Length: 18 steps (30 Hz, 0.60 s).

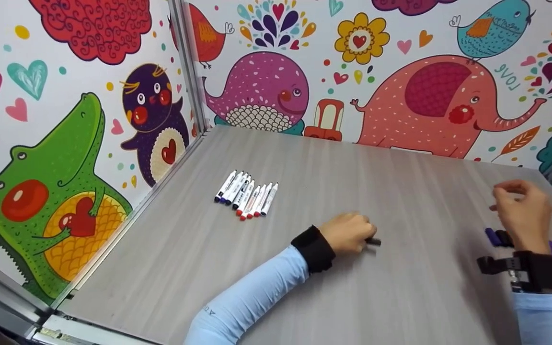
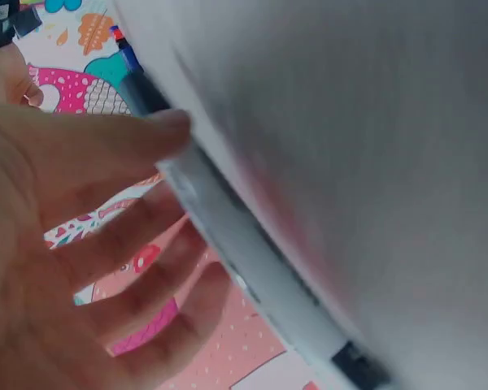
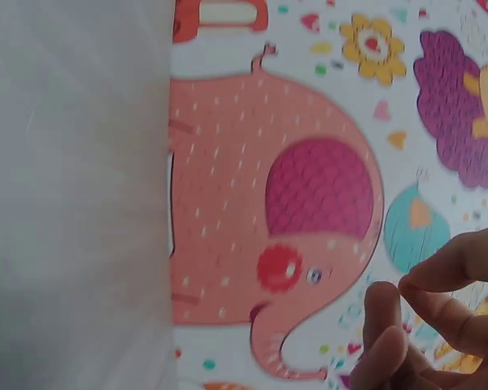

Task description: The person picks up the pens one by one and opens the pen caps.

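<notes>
Over the middle of the table, my left hand (image 1: 348, 232) grips a white marker (image 2: 244, 244) with a dark cap. In the left wrist view its thumb presses near the cap and the fingers lie behind the barrel. Only the dark cap end (image 1: 374, 241) sticks out past that hand in the head view. My right hand (image 1: 525, 213) is raised at the right side, loosely bent, with nothing between thumb and fingers. Below it lie markers with purple (image 1: 492, 237) and black (image 1: 504, 238) ends, partly hidden by the hand and wrist.
A slanted row of white markers (image 1: 245, 194) with dark and red caps lies on the left part of the grey table (image 1: 304, 163). Walls (image 1: 276, 91) printed with cartoon animals stand along the left and back edges. Metal posts (image 1: 189, 67) mark the corners.
</notes>
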Motion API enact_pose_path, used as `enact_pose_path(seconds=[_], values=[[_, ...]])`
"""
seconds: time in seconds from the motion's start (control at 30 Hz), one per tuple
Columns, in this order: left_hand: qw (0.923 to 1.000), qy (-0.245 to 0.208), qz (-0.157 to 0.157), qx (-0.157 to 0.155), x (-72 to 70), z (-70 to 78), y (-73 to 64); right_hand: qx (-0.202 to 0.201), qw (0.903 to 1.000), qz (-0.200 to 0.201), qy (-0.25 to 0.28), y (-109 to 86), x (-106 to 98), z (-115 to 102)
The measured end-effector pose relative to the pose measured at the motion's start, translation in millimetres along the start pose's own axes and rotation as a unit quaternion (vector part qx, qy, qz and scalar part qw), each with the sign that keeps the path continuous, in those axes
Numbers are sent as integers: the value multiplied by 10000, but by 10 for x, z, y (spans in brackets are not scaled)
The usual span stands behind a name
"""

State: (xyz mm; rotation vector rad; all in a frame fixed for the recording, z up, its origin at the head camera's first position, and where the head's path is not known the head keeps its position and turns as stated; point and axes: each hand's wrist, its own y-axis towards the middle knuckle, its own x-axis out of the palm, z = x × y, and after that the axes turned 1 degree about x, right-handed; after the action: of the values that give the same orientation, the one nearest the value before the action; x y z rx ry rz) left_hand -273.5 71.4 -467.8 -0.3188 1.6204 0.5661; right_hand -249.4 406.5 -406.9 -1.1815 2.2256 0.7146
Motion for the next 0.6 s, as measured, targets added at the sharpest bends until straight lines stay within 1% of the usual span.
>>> enact_pose_path(seconds=[0.07,0.13,0.2,0.27,0.33,0.4,0.43,0.5,0.6], values=[[9997,-182,103,-109,-40,-24,3,-391,9990,-183,103,-64,65,-113],[9987,-410,231,-206,-78,-43,4,-813,9955,-409,281,-136,136,-224],[9970,-606,411,-233,-110,-54,6,-1114,9911,-581,446,-217,223,-342],[9947,-736,678,-234,-134,-57,10,-1400,9851,-789,606,-301,300,-450],[9906,-827,1074,-192,-152,-54,17,-1688,9785,-938,721,-387,373,-546],[9837,-890,1559,-141,-174,-44,26,-2000,9690,-1109,934,-471,416,-629],[9789,-960,1798,-130,-192,-37,27,-2164,9635,-1190,1034,-512,427,-669],[9699,-1056,2191,-141,-240,-18,23,-2433,9503,-1450,1293,-592,431,-746],[9607,-1186,2498,-235,-339,19,-4,-2696,9276,-1914,1737,-721,413,-865]])
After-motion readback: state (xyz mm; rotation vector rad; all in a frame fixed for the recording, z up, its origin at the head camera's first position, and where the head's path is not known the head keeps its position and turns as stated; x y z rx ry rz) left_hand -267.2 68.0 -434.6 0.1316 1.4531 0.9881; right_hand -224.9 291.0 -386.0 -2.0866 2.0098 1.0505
